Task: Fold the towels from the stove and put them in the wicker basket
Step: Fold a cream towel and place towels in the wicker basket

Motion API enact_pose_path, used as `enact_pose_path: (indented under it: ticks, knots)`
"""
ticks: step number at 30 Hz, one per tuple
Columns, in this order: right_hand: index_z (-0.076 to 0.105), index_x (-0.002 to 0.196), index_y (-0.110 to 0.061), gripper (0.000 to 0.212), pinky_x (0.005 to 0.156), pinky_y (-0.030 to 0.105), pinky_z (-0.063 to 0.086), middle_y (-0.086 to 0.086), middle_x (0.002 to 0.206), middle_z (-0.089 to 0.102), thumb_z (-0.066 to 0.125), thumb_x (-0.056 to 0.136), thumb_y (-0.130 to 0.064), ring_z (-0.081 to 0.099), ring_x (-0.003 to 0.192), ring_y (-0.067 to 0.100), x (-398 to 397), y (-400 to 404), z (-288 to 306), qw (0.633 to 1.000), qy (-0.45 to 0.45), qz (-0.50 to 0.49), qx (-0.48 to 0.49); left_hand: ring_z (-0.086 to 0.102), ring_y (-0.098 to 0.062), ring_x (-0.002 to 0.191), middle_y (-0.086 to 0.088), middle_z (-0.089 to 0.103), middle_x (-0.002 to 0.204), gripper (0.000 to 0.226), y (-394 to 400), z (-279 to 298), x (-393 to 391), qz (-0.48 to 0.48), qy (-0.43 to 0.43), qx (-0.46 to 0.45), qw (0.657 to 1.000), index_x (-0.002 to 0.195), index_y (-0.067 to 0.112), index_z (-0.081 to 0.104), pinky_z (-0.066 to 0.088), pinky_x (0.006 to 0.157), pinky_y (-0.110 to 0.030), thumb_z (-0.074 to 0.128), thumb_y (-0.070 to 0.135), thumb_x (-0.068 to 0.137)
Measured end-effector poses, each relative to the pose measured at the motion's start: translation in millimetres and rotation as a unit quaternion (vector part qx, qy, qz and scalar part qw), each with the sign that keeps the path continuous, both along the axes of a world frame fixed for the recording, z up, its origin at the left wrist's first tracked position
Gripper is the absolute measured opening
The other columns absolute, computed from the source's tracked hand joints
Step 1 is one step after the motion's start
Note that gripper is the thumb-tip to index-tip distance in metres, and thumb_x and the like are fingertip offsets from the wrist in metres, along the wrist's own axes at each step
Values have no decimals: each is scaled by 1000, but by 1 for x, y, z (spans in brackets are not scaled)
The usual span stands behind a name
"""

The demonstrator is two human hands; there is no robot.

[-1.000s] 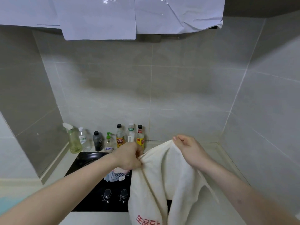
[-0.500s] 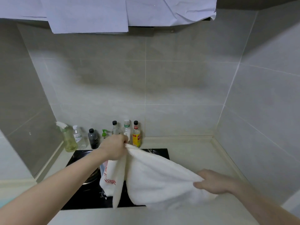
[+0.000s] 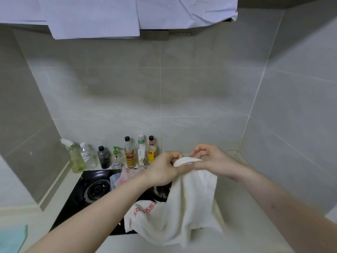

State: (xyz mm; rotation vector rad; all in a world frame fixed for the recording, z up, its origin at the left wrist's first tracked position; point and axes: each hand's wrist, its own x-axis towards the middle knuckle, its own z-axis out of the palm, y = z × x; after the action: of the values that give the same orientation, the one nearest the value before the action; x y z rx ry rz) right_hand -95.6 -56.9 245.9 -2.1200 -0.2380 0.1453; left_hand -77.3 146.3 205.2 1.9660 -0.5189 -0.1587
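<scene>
A white towel (image 3: 184, 212) with red lettering hangs doubled over the front of the black gas stove (image 3: 94, 190). My left hand (image 3: 164, 170) grips its top edge, and my right hand (image 3: 211, 161) pinches the same edge right beside it. The towel's lower end drapes onto the counter. Behind my left forearm a pink patterned towel (image 3: 127, 175) and a light blue towel (image 3: 114, 179) lie between the burners. No wicker basket is in view.
Several bottles (image 3: 130, 154) and a spray bottle (image 3: 73, 157) line the back wall behind the stove. Tiled walls close in at left and right. A pale counter (image 3: 242, 225) runs to the right of the stove. White paper (image 3: 91, 17) covers the hood above.
My right hand rose from the towel's low right end up to my left hand, bringing the two ends together. The towel now hangs doubled. The view tilted down a little.
</scene>
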Motion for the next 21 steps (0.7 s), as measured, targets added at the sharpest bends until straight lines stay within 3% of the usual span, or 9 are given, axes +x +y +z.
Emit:
enact_pose_path:
  ticks: [3, 7, 10, 13, 16, 18, 21]
  knots:
    - [64, 115, -24, 42, 66, 16, 50, -4, 104, 75, 84, 78, -18, 69, 87, 6, -9, -13, -35, 994, 68, -17, 84, 49, -9, 62, 8, 58, 69, 25, 1, 8, 2, 31, -13, -31, 999, 87, 9, 63, 38, 59, -27, 78, 29, 90]
    - [64, 117, -26, 62, 92, 25, 52, -6, 114, 73, 87, 62, -40, 70, 105, 9, -30, -7, -86, 985, 164, 9, 61, 48, -6, 61, 14, 53, 68, 22, -11, 15, 10, 62, -46, -24, 997, 84, 18, 57, 39, 60, -20, 71, 30, 95]
    - [63, 119, -32, 56, 95, 24, 52, -10, 117, 71, 85, 69, -43, 70, 106, 6, -32, 6, -114, 983, 180, 7, 46, 44, -2, 60, 11, 50, 72, 20, -25, 24, 13, 51, -60, -9, 997, 90, 15, 53, 37, 57, -15, 62, 29, 100]
    - [62, 124, -32, 53, 100, 34, 54, -13, 117, 74, 82, 75, -42, 70, 108, 5, -23, 7, -129, 983, 164, -25, 75, 42, -1, 60, 8, 48, 74, 19, -34, 32, 17, 42, -49, -19, 998, 90, 18, 49, 36, 56, -14, 57, 29, 103]
    - [55, 128, -36, 51, 79, 23, 58, -17, 117, 71, 77, 82, -44, 69, 104, 1, -13, -2, -127, 982, 163, -42, 84, 46, -7, 68, 6, 50, 77, 16, -38, 42, 22, 26, -16, -55, 998, 90, 21, 49, 39, 60, -19, 57, 26, 104]
    - [55, 124, -30, 48, 64, 26, 55, -9, 110, 72, 74, 83, -46, 71, 89, 9, -4, -11, -123, 982, 170, -40, 69, 48, -9, 74, 3, 53, 82, 8, -39, 47, 27, 2, 9, -85, 996, 97, 17, 51, 40, 62, -19, 56, 18, 104]
    - [58, 99, -17, 9, 48, 28, 42, -2, 74, 63, 64, 92, -20, 55, 53, 11, 9, -25, -108, 989, 146, -10, 29, 48, -11, 77, 4, 53, 83, 7, -42, 57, 34, -10, 16, -101, 995, 97, 16, 52, 39, 63, -20, 59, 14, 97]
